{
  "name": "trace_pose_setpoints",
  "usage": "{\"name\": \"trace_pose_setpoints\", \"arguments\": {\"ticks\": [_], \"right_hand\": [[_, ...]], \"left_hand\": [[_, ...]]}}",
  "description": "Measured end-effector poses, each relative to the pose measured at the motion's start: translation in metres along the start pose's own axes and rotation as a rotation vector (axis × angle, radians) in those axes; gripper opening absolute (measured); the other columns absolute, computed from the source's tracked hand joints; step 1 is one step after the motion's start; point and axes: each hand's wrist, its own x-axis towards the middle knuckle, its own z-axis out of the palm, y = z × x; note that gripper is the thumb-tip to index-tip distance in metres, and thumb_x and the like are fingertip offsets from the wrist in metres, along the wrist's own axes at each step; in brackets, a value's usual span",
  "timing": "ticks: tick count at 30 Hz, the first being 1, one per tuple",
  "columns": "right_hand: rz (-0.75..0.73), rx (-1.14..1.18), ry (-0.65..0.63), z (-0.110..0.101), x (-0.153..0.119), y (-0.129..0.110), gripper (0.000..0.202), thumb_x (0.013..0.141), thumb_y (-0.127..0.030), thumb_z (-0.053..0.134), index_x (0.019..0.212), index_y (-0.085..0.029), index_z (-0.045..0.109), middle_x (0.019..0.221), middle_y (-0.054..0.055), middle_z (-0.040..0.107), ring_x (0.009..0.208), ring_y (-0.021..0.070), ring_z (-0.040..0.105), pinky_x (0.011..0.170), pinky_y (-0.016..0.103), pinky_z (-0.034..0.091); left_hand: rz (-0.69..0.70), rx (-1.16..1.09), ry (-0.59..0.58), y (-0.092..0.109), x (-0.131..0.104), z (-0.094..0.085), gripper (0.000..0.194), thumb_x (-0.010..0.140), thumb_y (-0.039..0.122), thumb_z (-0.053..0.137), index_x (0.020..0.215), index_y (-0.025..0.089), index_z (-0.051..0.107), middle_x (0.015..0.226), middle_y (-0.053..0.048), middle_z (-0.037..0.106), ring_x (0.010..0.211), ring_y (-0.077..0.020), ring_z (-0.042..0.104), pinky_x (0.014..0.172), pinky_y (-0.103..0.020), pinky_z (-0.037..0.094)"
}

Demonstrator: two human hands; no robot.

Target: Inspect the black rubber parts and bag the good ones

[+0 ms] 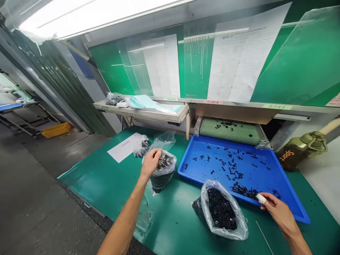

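Note:
My left hand [151, 163] is closed in a pinch at the mouth of a clear plastic bag [172, 163] full of dark and shiny rings [165, 161]. What its fingertips hold, if anything, is hidden. At the front right edge of the blue tray [289, 187], my right hand [278, 210] has thumb and fingers pressed together. Something white [261, 198] shows at these fingertips; I cannot tell whether it is a wrapping or a held piece. Small black pieces [243, 190] lie scattered and heaped in the tray. Between my hands stands an open bag of black parts [221, 209].
A green ribbed conveyor belt [228, 131] ends above the tray. A thin metal rod [264, 236] lies near my right forearm. A Sport bottle [300, 150] stands at right. Behind the ring bag are a small tied bag [142, 147] and a paper sheet [123, 147].

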Motion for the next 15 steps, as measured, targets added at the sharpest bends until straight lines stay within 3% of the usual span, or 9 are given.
{"name": "trace_pose_setpoints", "arguments": {"ticks": [3,6,9,10,12,15], "right_hand": [[0.032,0.134,0.05,-0.008,-0.012,0.01,0.03,0.045,-0.04,0.069,0.069,-0.024,0.067,0.063,0.004,0.068,0.054,0.0244,0.064,0.051,0.032,0.049],[0.038,0.268,0.094,-0.009,-0.025,0.012,0.03,0.043,-0.042,0.075,0.066,-0.025,0.067,0.069,0.008,0.069,0.061,0.0252,0.065,0.059,0.034,0.052],[0.02,0.367,0.028,0.003,-0.045,-0.001,0.034,0.049,-0.047,0.078,0.076,-0.028,0.069,0.077,0.009,0.07,0.071,0.0241,0.065,0.065,0.033,0.052],[0.015,0.415,-0.03,0.01,-0.052,-0.009,0.038,0.051,-0.048,0.078,0.082,-0.026,0.069,0.077,0.009,0.069,0.071,0.0233,0.065,0.066,0.034,0.051],[-0.006,0.538,-0.189,0.027,-0.064,-0.029,0.044,0.055,-0.044,0.079,0.09,-0.02,0.065,0.076,0.007,0.068,0.071,0.02,0.063,0.07,0.033,0.05],[-0.012,0.751,-0.321,0.053,-0.073,-0.06,0.038,0.061,-0.043,0.077,0.083,-0.017,0.061,0.072,0.002,0.063,0.065,0.0128,0.059,0.063,0.025,0.048]], "left_hand": [[0.04,0.085,-0.054,-0.003,0.008,-0.006,0.024,0.074,0.042,0.056,0.079,0.021,0.067,0.088,-0.004,0.07,0.088,-0.0228,0.062,0.082,-0.033,0.044],[0.054,0.114,-0.024,0.0,0.001,-0.008,0.03,0.077,0.044,0.053,0.089,0.02,0.066,0.102,-0.007,0.068,0.1,-0.0254,0.058,0.09,-0.036,0.041],[0.079,-0.013,0.018,0.013,-0.021,0.011,0.034,0.083,0.044,0.047,0.101,0.019,0.062,0.102,-0.007,0.066,0.093,-0.0224,0.06,0.085,-0.034,0.044],[0.087,-0.078,-0.023,0.02,-0.03,0.022,0.034,0.084,0.043,0.047,0.102,0.019,0.061,0.098,-0.006,0.066,0.087,-0.0209,0.061,0.081,-0.032,0.046],[0.105,-0.186,-0.213,0.038,-0.051,0.051,0.032,0.085,0.041,0.047,0.102,0.02,0.062,0.091,-0.005,0.066,0.078,-0.0187,0.061,0.074,-0.03,0.047],[0.181,-0.27,-0.53,0.072,-0.083,0.097,0.026,0.085,0.037,0.05,0.101,0.022,0.065,0.097,-0.005,0.066,0.085,-0.0183,0.059,0.077,-0.029,0.046]]}}
